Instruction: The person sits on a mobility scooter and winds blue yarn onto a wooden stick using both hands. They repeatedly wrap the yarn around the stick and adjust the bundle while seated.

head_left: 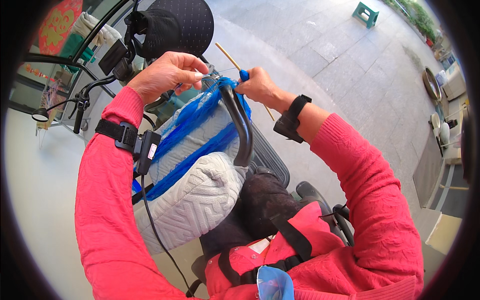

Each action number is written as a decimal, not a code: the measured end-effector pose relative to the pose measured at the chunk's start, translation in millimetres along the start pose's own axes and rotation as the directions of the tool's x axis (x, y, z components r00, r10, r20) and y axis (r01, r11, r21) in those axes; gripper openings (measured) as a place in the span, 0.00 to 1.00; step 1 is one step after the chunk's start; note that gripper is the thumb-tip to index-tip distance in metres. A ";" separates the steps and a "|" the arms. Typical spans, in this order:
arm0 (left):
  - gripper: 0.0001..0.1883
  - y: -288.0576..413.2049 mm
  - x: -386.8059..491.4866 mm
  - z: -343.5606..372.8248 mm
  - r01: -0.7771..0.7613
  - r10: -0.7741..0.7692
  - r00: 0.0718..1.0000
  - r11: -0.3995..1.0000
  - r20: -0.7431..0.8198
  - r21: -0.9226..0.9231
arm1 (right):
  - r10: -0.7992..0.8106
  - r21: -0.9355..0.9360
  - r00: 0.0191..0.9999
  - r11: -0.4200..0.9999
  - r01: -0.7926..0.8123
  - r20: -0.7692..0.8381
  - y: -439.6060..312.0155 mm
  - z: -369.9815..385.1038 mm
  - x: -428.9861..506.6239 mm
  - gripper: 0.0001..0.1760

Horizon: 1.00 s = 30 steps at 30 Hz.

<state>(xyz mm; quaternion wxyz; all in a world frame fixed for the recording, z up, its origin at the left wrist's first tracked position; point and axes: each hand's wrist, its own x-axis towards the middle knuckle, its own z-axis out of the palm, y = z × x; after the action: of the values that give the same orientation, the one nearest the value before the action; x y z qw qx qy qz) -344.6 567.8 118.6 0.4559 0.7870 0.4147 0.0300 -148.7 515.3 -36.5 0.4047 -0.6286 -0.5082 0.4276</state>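
My left hand (pixel 165 71) is raised above a dark curved metal bar (pixel 240 123), thumb and forefinger pinched on a fine thread (pixel 225 70). What else lies between these fingers is too small to tell. Beside the bar, my right hand (pixel 258 84) grips a thin wooden stick (pixel 228 56) wound with blue thread (pixel 244 75). The stick's other end shows below the hand. Blue netting (pixel 195 112) is gathered at the bar's top end and trails in long bunches across a whitish patterned cushion (pixel 202 187).
Handlebars (pixel 80 99) with a round mirror (pixel 40 114) and a black cover (pixel 180 30) stand to the left. A ridged grey footboard (pixel 268 153) lies beyond the bar. Farther off are a green plastic stool (pixel 365 15) on grey paving and a basin (pixel 431 83) at right.
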 end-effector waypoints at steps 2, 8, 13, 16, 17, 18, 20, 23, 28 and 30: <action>0.13 -10.2 2.5 -5.4 0.038 -0.037 0.999 0.999 -0.016 0.020 | 0.007 -0.021 1.000 1.000 -0.007 0.004 -0.6 0.8 13.6 0.11; 0.14 -44.4 4.6 -20.4 0.138 -0.138 0.990 0.990 -0.018 0.006 | -0.049 -0.210 0.993 0.977 0.025 -0.110 -2.0 8.7 48.2 0.11; 0.15 -66.2 0.5 -38.0 0.201 -0.201 0.978 0.980 -0.047 -0.006 | -0.035 -0.227 0.972 0.974 -0.020 -0.234 -1.6 6.4 76.3 0.11; 0.16 -77.5 -2.4 -48.7 0.216 -0.218 0.972 0.976 -0.086 -0.036 | -0.024 -0.236 0.960 0.971 -0.044 -0.280 0.7 3.0 90.9 0.12; 0.16 -81.9 -3.6 -50.8 0.220 -0.223 0.970 0.975 -0.098 -0.041 | -0.034 -0.262 0.957 0.964 -0.045 -0.289 2.2 2.4 94.7 0.12; 0.16 -86.9 -4.9 -52.2 0.228 -0.230 0.963 0.973 -0.144 -0.028 | -0.041 -0.261 0.954 0.964 -0.039 -0.297 4.2 1.8 98.0 0.12; 0.17 -95.9 -5.5 -56.6 0.250 -0.251 0.956 0.968 -0.155 -0.024 | -0.044 -0.281 0.948 0.958 -0.049 -0.316 9.2 0.3 103.9 0.12; 0.17 -110.9 -8.7 -63.0 0.287 -0.281 0.945 0.958 -0.168 0.015 | -0.056 -0.324 0.935 0.944 -0.065 -0.350 17.4 -4.5 113.7 0.12; 0.16 -132.4 -15.4 -74.8 0.366 -0.351 0.923 0.927 -0.156 0.082 | -0.022 -0.300 0.920 0.948 -0.105 -0.390 30.2 -12.2 129.5 0.11; 0.14 -140.7 -18.1 -75.0 0.378 -0.366 0.920 0.923 -0.141 0.068 | -0.058 -0.348 0.924 0.934 -0.084 -0.378 38.4 -12.4 129.0 0.12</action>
<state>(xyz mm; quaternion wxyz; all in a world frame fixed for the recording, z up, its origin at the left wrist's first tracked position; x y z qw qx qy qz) -476.3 641.3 63.9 0.3888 0.7108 0.5855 -0.0272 -110.5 635.5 -85.3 0.3719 -0.7662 -0.4846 0.1996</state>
